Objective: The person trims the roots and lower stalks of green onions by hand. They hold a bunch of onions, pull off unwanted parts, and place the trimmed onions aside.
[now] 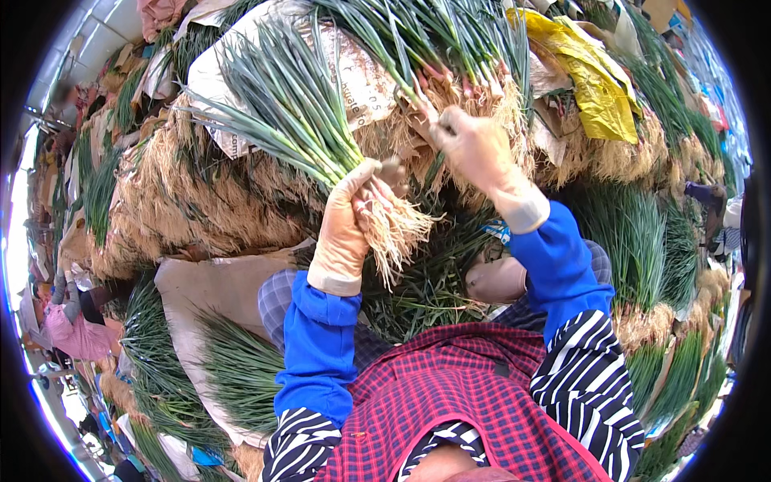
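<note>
My left hand, in a thin cream glove, grips a bunch of green alliums, either spring onions or young garlic. Their leaves fan to the upper left, and their pale roots hang below my fingers. My right hand, gloved too and slightly blurred, pinches the root end of a single stalk. Beyond it lies a heap of the same plants, pinkish bases and tangled roots towards me. Part of that heap rests on a white printed sack.
A yellow plastic sack drapes over the pile at right. Loose leaves cover the ground between my knees. A pale sheet and more bunches lie at left; stacked bunches stand at right. A person in pink is at far left.
</note>
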Demonstrator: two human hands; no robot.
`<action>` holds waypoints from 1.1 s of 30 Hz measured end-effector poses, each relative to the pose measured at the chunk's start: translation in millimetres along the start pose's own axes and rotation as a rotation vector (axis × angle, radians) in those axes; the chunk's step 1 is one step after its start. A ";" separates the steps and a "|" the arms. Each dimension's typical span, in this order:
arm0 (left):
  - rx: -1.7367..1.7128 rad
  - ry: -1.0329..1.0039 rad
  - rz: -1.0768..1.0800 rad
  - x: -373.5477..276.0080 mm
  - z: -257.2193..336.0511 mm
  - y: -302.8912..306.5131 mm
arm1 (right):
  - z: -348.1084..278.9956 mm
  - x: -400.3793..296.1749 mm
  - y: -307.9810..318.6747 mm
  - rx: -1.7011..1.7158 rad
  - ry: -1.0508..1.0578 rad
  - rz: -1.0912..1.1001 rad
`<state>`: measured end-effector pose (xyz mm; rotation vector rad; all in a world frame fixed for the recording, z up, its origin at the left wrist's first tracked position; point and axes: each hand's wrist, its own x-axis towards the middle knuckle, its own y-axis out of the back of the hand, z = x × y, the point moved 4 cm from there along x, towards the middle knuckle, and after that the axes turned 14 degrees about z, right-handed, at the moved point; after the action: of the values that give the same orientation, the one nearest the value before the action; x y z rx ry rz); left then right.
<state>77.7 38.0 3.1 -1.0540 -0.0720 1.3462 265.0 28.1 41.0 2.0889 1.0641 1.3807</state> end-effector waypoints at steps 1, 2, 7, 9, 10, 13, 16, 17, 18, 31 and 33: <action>-0.027 -0.011 -0.006 2.1 -0.7 -6.5 | -15.5 -8.4 8.0 0.063 -0.019 -0.032; 0.003 0.017 -0.092 8.0 -1.2 -2.4 | -28.4 -18.4 13.3 0.113 0.041 -0.075; 0.007 0.051 -0.163 1.8 0.3 -4.9 | -40.1 -36.4 10.2 0.567 -0.071 -0.380; -0.058 0.061 -0.168 -3.1 0.4 -0.2 | -18.1 -19.2 -2.7 0.670 -0.475 -0.256; -0.070 0.063 -0.171 -4.5 -0.7 0.4 | -22.7 -7.7 -7.8 0.706 -0.440 -0.234; -0.066 0.057 -0.210 -2.7 -1.2 5.0 | -49.1 -10.3 -46.3 0.993 -0.687 -0.574; -0.174 0.040 -0.261 -9.0 -1.7 0.4 | -55.2 -18.0 -61.4 1.277 -0.974 -0.550; -0.211 0.046 -0.296 -10.7 -1.3 0.0 | -56.1 -20.3 -64.3 1.326 -1.000 -0.541; -0.246 0.055 -0.332 -11.7 -1.7 -1.2 | -56.9 -20.6 -63.3 1.343 -0.993 -0.489; -0.471 0.135 -0.412 -24.8 0.8 1.4 | -62.2 -44.0 -66.9 1.882 -1.290 -0.138; -0.469 0.145 -0.426 -23.4 2.1 8.6 | -53.3 -61.6 -72.7 1.595 -1.268 -0.439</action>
<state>63.2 19.1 10.7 -1.4304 -0.4955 0.8781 176.9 21.5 -23.1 2.3770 1.8394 -1.4601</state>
